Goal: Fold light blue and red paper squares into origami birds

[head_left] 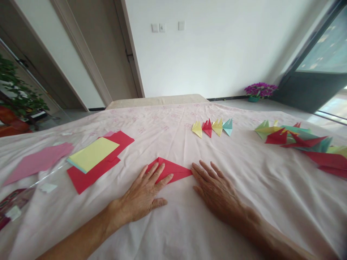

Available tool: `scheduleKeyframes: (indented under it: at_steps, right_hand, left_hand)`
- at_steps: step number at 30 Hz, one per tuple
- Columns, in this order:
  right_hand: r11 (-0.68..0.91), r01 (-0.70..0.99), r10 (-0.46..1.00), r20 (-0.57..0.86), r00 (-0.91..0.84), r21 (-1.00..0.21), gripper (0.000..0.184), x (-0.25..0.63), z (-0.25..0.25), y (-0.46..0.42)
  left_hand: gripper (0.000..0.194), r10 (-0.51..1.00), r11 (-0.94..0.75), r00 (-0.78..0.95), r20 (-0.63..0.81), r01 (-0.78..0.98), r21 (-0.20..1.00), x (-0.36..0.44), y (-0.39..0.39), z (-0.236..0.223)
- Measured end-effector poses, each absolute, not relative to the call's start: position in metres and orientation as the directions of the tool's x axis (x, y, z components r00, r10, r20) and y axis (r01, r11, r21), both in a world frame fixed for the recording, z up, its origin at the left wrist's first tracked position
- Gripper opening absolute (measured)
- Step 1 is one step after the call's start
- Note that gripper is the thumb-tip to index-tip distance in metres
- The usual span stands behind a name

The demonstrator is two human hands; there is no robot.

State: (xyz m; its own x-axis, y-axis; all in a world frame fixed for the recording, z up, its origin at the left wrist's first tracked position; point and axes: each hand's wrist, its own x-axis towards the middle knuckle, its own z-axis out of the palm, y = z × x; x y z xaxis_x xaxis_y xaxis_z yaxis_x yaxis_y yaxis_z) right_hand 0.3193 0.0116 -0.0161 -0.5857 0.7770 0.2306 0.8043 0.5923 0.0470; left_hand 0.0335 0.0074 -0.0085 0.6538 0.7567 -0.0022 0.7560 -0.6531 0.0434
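Note:
A folded sheet of red paper (173, 169) lies flat on the cloth before me, with a pointed end toward the right. Over its left part rests my left hand (146, 191), fingers stretched and spread, covering that side. My right hand (217, 187) lies flat on the cloth, its fingertips at the paper's right point, the fingers out straight. Neither hand grips anything. Beyond them stands a row of small folded paper pieces (207, 128) in yellow, red and blue-green.
Yellow sheets (93, 153) lie on red sheets (78, 180) at the left, near pink paper (40, 160) and a clear plastic wrapper (21, 202). More folded coloured pieces (298, 139) are heaped at the right. The pale tablecloth (162, 231) is wrinkled.

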Motion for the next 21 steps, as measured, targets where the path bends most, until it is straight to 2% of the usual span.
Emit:
scheduleKeyframes:
  at_steps: [4,7,8,11,15,21]
  right_hand:
    - [0.535,0.845,0.815,0.254,-0.521,0.016,0.045,0.32,-0.018,0.011]
    - [0.508,0.861,0.833,0.264,-0.486,-0.018,0.042,0.321,-0.017,0.011]
    - [0.506,0.862,0.834,0.271,-0.481,-0.029,0.041,0.321,-0.017,0.011]
    - [0.509,0.859,0.828,0.308,-0.469,-0.061,0.04,0.322,-0.018,0.01]
    - [0.535,0.836,0.81,0.35,-0.469,-0.118,0.039,0.32,-0.019,0.009]
    - [0.561,0.795,0.816,0.314,-0.485,-0.231,0.035,0.321,-0.009,0.0]
  left_hand:
    - [0.067,0.753,-0.648,0.657,-0.035,0.75,0.135,0.013,-0.004,-0.003]
    - [0.057,0.765,-0.611,0.643,-0.03,0.739,0.283,-0.002,-0.009,-0.004]
    - [0.051,0.799,-0.566,0.602,0.002,0.749,0.344,-0.005,-0.01,-0.005]
    - [0.042,0.925,-0.378,0.34,0.171,0.769,0.515,-0.002,-0.011,-0.012]
    - [0.042,0.947,-0.297,0.18,0.264,0.805,0.514,0.022,-0.009,-0.018]
    - [0.032,0.96,-0.19,0.029,0.278,0.797,0.574,0.049,0.001,-0.016]
